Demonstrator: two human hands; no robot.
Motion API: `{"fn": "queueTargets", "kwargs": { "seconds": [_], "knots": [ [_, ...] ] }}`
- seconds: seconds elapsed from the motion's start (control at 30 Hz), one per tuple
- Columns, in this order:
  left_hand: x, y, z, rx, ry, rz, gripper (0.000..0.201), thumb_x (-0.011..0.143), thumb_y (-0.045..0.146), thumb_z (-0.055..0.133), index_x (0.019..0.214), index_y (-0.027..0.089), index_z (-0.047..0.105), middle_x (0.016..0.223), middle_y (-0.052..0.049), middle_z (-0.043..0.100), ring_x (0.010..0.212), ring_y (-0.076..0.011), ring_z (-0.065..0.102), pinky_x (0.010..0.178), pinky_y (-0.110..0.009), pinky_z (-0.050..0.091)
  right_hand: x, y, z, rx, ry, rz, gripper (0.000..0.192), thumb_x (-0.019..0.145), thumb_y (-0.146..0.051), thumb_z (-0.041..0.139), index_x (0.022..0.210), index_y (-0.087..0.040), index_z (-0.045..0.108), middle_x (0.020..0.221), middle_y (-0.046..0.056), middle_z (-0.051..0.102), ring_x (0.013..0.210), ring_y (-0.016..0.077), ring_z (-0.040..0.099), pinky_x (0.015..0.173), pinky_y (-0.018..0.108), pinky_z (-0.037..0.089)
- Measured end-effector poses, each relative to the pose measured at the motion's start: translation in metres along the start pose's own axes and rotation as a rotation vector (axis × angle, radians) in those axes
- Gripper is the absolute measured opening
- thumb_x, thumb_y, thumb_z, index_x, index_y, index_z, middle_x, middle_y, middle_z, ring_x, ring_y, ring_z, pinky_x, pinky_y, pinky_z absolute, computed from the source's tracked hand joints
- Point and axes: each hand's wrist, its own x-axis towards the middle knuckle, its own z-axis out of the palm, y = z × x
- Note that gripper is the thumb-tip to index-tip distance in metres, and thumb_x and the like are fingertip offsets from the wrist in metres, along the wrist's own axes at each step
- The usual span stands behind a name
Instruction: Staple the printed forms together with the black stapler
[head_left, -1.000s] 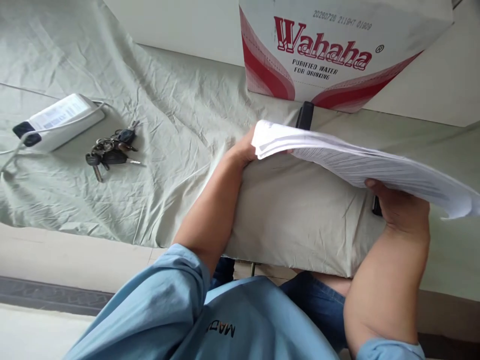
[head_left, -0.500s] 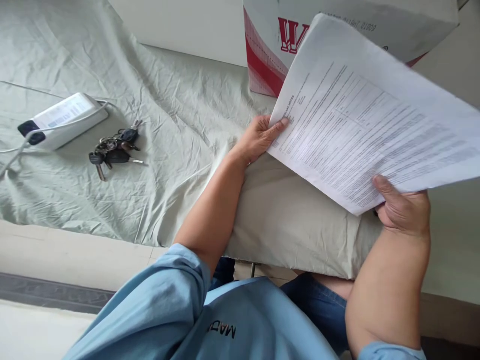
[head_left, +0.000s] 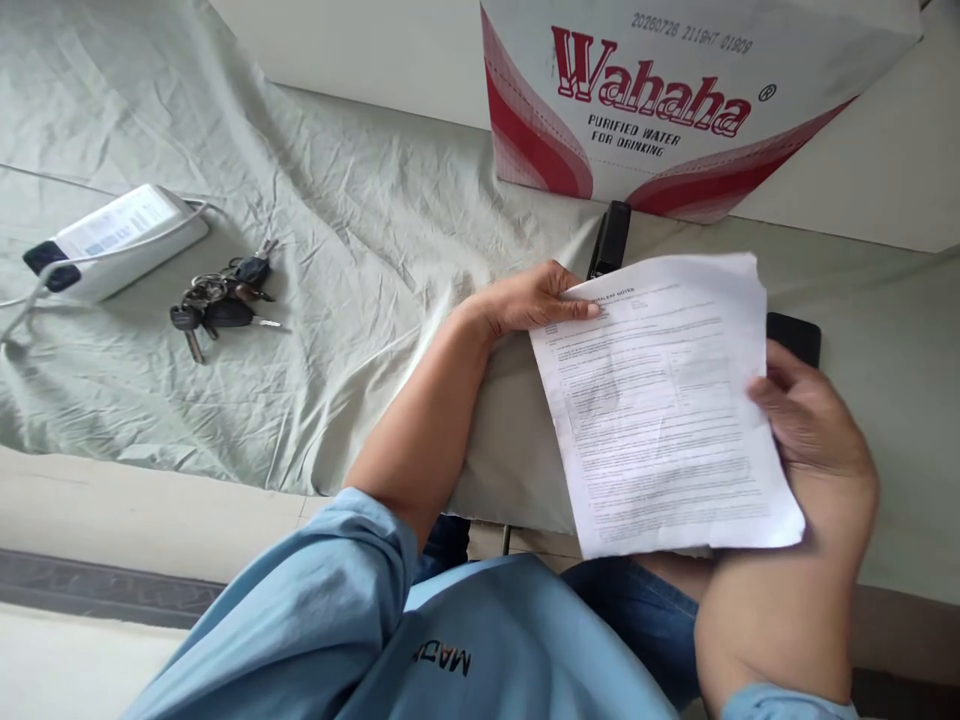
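Note:
Printed sheets of paper [head_left: 660, 420] are held between both hands above the front edge of the cloth-covered surface. My left hand [head_left: 536, 297] pinches the paper's upper left corner, thumb on top. At the right edge, my right hand [head_left: 814, 410] grips the paper with the thumb over its face; the other fingers are partly hidden behind. Just beyond the paper's top edge lies a black stapler-like object [head_left: 611, 238], partly covered. A dark, flat, rounded object [head_left: 795, 338] shows beside my right hand, partly hidden by the paper.
A white and red water carton [head_left: 675, 100] stands at the back. Over the surface lies a wrinkled pale green cloth [head_left: 375, 220]. To the left are a bunch of keys [head_left: 225, 295] and a white box-shaped device [head_left: 124, 240] with a cable [head_left: 150, 245].
The paper has swung down and turned from in front of the carton toward my body, uncovering the carton's lettering and the black objects. Both hands keep hold of it.

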Motion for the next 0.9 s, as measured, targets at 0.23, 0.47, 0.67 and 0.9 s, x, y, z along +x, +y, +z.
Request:
{"fn": "queueTargets", "kwargs": {
  "seconds": [0.23, 0.47, 0.67, 0.9],
  "knots": [
    [0.014, -0.011, 0.011, -0.252, 0.31, 0.191, 0.079, 0.096, 0.094, 0.086, 0.126, 0.021, 0.087, 0.099, -0.005, 0.08, 0.081, -0.0136, 0.073, 0.07, -0.027, 0.053, 0.016, 0.02, 0.029, -0.009, 0.183, -0.167, 0.05, 0.078, -0.064, 0.115, 0.111, -0.032, 0.097, 0.117, 0.003, 0.098, 0.121, 0.0377, 0.093, 0.118, 0.062, 0.075],
    [0.02, -0.019, 0.027, -0.352, 0.183, 0.214, 0.083, 0.085, 0.093, 0.098, 0.123, 0.02, 0.086, 0.106, -0.009, 0.088, 0.102, -0.0247, 0.086, 0.098, -0.04, 0.07, 0.028, 0.022, 0.043, 0.069, 0.245, -0.375, 0.049, 0.084, -0.062, 0.112, 0.12, -0.033, 0.096, 0.126, 0.003, 0.097, 0.152, 0.0377, 0.084, 0.145, 0.068, 0.057],
    [0.022, -0.016, 0.044, -0.393, 0.297, 0.126, 0.08, 0.096, 0.097, 0.085, 0.122, 0.021, 0.083, 0.114, -0.015, 0.093, 0.126, -0.0387, 0.091, 0.115, -0.056, 0.074, 0.022, 0.013, 0.055, 0.082, 0.117, -0.276, 0.052, 0.09, -0.069, 0.105, 0.121, -0.029, 0.095, 0.141, 0.011, 0.095, 0.156, 0.0395, 0.081, 0.141, 0.062, 0.062],
    [0.026, -0.018, 0.04, -0.481, 0.273, 0.128, 0.077, 0.087, 0.089, 0.099, 0.117, 0.02, 0.083, 0.112, -0.015, 0.094, 0.123, -0.0387, 0.092, 0.112, -0.055, 0.076, 0.02, 0.011, 0.053, 0.102, 0.121, -0.192, 0.054, 0.088, -0.071, 0.105, 0.117, -0.026, 0.096, 0.134, 0.013, 0.096, 0.139, 0.0402, 0.09, 0.133, 0.063, 0.068]
  ]
}}
